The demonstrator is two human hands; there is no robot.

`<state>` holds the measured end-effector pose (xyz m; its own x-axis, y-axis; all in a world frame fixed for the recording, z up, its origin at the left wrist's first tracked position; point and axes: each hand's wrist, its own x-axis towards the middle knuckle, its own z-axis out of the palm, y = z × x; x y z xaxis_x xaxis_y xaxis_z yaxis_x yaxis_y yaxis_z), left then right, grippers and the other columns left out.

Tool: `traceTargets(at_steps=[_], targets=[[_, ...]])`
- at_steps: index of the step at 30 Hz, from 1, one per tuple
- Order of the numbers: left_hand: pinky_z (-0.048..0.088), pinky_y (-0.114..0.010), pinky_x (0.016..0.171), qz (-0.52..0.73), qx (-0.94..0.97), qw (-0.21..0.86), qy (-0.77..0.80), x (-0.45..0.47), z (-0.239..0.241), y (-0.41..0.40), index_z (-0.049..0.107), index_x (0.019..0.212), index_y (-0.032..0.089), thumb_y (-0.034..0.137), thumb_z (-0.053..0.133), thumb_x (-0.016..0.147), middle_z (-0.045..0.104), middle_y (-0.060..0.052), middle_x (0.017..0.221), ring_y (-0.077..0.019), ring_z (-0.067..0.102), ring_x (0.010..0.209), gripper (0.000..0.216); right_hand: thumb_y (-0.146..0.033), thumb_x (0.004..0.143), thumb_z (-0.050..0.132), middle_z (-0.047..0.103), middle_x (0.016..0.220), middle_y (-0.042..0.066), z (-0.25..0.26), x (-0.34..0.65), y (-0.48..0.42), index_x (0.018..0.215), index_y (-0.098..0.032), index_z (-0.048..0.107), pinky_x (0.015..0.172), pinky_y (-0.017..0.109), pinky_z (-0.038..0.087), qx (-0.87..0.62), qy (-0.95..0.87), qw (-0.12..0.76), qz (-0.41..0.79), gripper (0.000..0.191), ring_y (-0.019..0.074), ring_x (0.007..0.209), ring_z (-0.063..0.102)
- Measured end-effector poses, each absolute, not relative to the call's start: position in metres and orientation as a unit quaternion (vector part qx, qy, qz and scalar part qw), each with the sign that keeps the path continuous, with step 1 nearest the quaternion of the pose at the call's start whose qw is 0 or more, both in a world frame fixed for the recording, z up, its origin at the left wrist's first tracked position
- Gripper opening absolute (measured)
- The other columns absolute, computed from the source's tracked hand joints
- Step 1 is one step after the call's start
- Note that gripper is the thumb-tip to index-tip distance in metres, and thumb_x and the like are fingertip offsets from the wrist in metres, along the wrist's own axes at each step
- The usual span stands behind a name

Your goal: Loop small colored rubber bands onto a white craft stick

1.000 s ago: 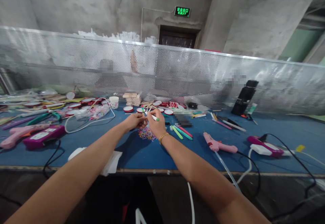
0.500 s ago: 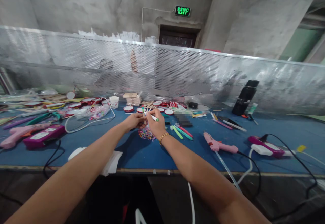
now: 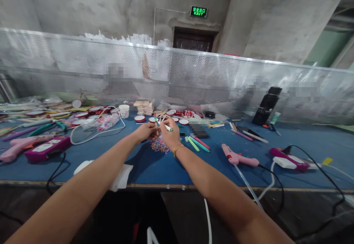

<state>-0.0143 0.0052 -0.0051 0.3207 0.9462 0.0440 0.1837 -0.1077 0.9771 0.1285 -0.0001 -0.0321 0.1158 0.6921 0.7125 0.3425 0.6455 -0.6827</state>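
Both hands meet out over the blue surface (image 3: 155, 166). The right hand (image 3: 170, 136) is curled around a white marker (image 3: 167, 127) with a green end, holding it level, just beside the left hand (image 3: 145, 131). That hand's fingertips are drawn together on something too small to make out. A heap of coloured bits (image 3: 159, 147) lies right beneath the hands, and a pink glue gun (image 3: 238, 158) lies well off to the right hand's outer side.

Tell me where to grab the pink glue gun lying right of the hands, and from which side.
Grip the pink glue gun by its handle, the thick end pointing right where the black cord leaves. Come from above on the near side; the nozzle points far-left.
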Motion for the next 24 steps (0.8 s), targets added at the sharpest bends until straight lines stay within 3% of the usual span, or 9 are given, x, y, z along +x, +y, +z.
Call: traceTargets(at_steps=[24], targets=[[0.046,-0.022,0.053,0.383,0.631,0.516,0.434,-0.0127,-0.0033,0.0034,0.058,0.07,0.014,0.046,0.074,0.065,0.06,-0.001,0.058,-0.0091,0.055,0.049,0.036,-0.045,0.085,0.049,0.062,0.074,-0.001,-0.0303,0.1266,-0.0032,0.08,-0.023,0.052,0.065,0.027,0.043,-0.382,-0.663,0.626,0.147,0.023,0.0156,0.069,0.057]])
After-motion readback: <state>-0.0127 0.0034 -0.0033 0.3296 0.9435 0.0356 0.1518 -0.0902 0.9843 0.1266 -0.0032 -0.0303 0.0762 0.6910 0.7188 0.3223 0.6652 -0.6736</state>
